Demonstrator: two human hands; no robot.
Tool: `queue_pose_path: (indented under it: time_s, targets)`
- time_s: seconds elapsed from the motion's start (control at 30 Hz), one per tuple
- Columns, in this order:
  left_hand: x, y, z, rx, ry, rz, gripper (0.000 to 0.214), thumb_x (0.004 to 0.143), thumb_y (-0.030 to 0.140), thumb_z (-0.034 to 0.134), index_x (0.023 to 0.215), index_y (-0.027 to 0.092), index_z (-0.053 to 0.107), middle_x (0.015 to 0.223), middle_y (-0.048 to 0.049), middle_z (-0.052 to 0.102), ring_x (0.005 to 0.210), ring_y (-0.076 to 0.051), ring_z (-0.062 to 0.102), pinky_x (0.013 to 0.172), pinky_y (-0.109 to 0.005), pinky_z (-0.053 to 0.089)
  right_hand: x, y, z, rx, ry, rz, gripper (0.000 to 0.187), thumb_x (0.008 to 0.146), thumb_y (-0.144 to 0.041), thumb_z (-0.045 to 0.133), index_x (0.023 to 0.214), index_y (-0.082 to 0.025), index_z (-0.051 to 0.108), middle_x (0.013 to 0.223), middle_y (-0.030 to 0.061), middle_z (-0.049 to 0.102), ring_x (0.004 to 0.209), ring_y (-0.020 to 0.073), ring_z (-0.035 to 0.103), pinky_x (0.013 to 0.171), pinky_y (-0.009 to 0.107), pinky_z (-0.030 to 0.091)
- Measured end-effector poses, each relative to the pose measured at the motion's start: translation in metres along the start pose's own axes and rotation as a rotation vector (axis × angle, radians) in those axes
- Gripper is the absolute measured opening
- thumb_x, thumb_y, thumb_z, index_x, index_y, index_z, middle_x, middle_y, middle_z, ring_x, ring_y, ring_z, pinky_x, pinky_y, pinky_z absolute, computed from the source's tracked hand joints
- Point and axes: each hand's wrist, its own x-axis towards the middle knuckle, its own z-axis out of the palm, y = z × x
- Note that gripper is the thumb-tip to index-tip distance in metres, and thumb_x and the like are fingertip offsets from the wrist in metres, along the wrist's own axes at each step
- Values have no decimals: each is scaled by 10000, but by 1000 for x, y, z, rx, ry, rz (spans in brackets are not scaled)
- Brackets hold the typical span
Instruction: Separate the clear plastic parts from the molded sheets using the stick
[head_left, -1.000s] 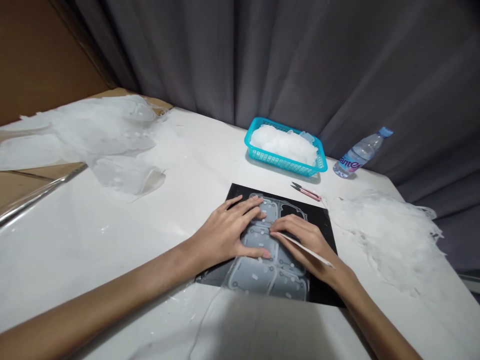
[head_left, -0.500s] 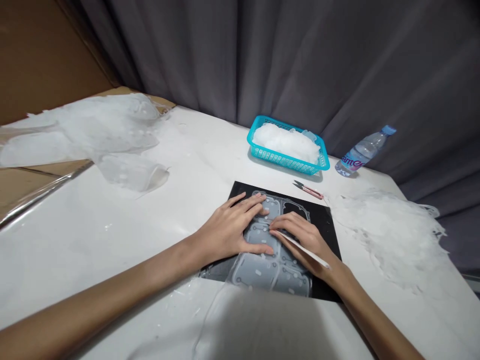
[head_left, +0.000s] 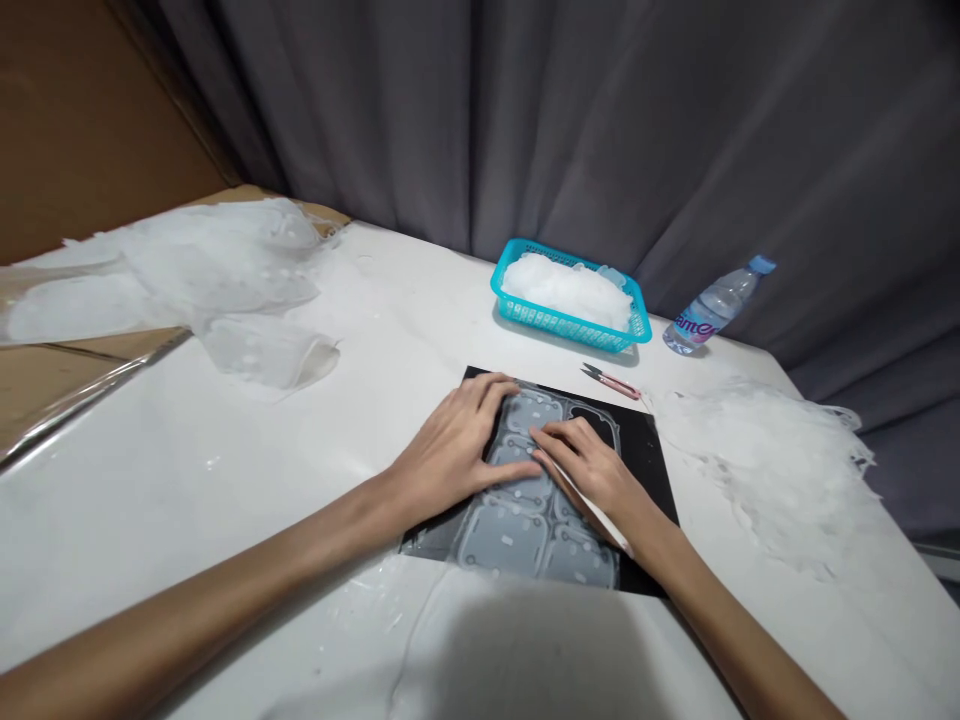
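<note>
A translucent plastic sheet [head_left: 499, 540] with rounded panels and small cut shapes lies on a black mat [head_left: 649, 470]. My left hand [head_left: 450, 445] rests along the sheet's left side, thumb stretched to the right across it, fingers apart and holding nothing. Pinched in my right hand [head_left: 592, 465] is a slim white stick-like tool [head_left: 611, 530]. Its rear end points toward me, and its tip is hidden by my fingers over the middle of the sheet. At the top right of the sheet, one panel opening shows the black mat.
Pink-handled thread snips [head_left: 613, 382] lie just beyond the mat. Behind them stands a turquoise basket [head_left: 551, 322] of white material, with a water bottle [head_left: 709, 315] to its right. Stringy white scraps [head_left: 780, 480] spread at right; translucent sheets [head_left: 217, 255] pile on cardboard at left.
My left fingers have drawn back left from the sheet's upper panels to its edge, uncovering them. My right hand has shifted slightly left with the white tool. The view has moved a little.
</note>
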Motion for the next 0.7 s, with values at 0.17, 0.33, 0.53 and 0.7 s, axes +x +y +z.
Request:
queue_pose_path:
  time_s: [0.17,0.33,0.53,0.7]
  targets:
    - [0,12,0,-220,15,-235,455,926,630,651,971,177,645,960,-57,661,932,-261,600,864,-398,468,3,2,-2,-34,114,9,285,1066,-181,531,1328,-113,619,1112,164,711,1020,258,675,909,390,602]
    - [7,20,6,-657,-94,-294,444,1002,567,547,825,169,635,761,11,569,722,-162,497,675,-285,371,6,-7,-6,-19,176,4,222,1060,-183,531,1240,-145,655,1088,138,749,988,248,688,864,364,592]
    - [4,20,5,-553,-103,-330,467,983,544,568,733,153,616,660,32,490,601,-115,376,558,-261,250,26,21,-15,266,218,480,236,1028,-331,520,1000,-193,709,981,100,766,922,258,707,881,384,538]
    - [3,20,-2,-561,-132,-351,423,967,504,585,728,159,636,639,29,488,570,-110,355,538,-251,236,40,73,-39,305,324,663,364,1024,-453,476,983,-172,704,941,95,751,865,258,688,782,372,538]
